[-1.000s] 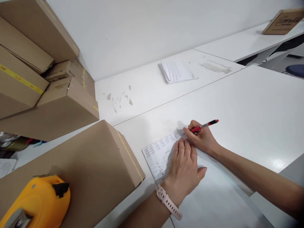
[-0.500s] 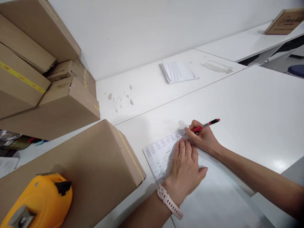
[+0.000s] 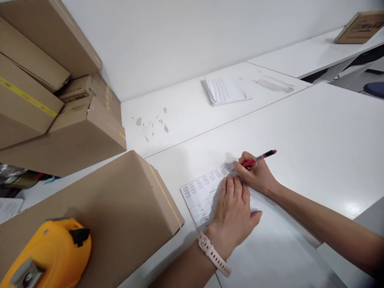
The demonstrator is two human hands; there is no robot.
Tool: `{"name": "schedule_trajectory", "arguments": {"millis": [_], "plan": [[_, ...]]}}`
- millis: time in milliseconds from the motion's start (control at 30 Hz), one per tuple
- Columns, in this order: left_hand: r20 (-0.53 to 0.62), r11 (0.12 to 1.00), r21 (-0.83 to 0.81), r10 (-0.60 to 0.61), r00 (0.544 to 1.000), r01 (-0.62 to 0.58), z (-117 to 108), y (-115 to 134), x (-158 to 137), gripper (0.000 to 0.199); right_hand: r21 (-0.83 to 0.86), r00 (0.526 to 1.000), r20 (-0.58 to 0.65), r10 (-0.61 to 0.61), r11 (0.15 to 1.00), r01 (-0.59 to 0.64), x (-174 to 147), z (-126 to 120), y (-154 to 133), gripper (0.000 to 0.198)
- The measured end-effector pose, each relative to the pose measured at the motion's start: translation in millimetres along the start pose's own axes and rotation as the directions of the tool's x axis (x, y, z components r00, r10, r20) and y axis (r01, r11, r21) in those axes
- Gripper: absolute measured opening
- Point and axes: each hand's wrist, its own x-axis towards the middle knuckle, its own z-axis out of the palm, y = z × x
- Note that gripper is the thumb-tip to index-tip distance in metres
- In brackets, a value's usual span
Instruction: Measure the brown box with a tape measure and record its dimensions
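A printed sheet of paper (image 3: pixel 199 196) with a table of small entries lies on the white table (image 3: pixel 315 132). My left hand (image 3: pixel 234 214) rests flat on the sheet, fingers together, with a pale pink watch strap on the wrist. My right hand (image 3: pixel 255 174) grips a red pen (image 3: pixel 259 157), its tip touching the sheet's far edge beside my left fingertips.
A large cardboard box (image 3: pixel 117 208) stands left of the sheet, with a yellow tape measure (image 3: pixel 49 256) on top. More cardboard boxes (image 3: pixel 60 116) are stacked at the far left. A white paper stack (image 3: pixel 225 90) lies near the wall; another box (image 3: pixel 360 28) sits far right.
Almost nothing: the pen's tail shifts very slightly while its tip stays on the sheet. My left hand stays put.
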Motion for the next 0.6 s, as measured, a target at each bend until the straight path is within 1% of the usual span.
{"name": "schedule_trajectory", "arguments": {"millis": [233, 400, 600], "plan": [[-0.015, 1.0, 0.004, 0.0, 1.0, 0.0, 0.9, -0.6, -0.1, 0.072, -0.02, 1.0, -0.011, 0.01, 1.0, -0.01, 0.0, -0.3, -1.9, 0.033], [-0.034, 1.0, 0.015, 0.005, 0.999, -0.005, 0.8, -1.5, -0.1, 0.071, -0.015, 0.999, -0.041, 0.006, 1.0, -0.007, 0.1, -0.1, -2.9, 0.032], [-0.035, 1.0, 0.006, 0.005, 0.999, -0.005, 0.4, -1.3, 0.2, 0.071, -0.012, 1.0, -0.027, -0.003, 1.0, 0.003, -0.2, -0.7, -3.5, 0.032]]}}
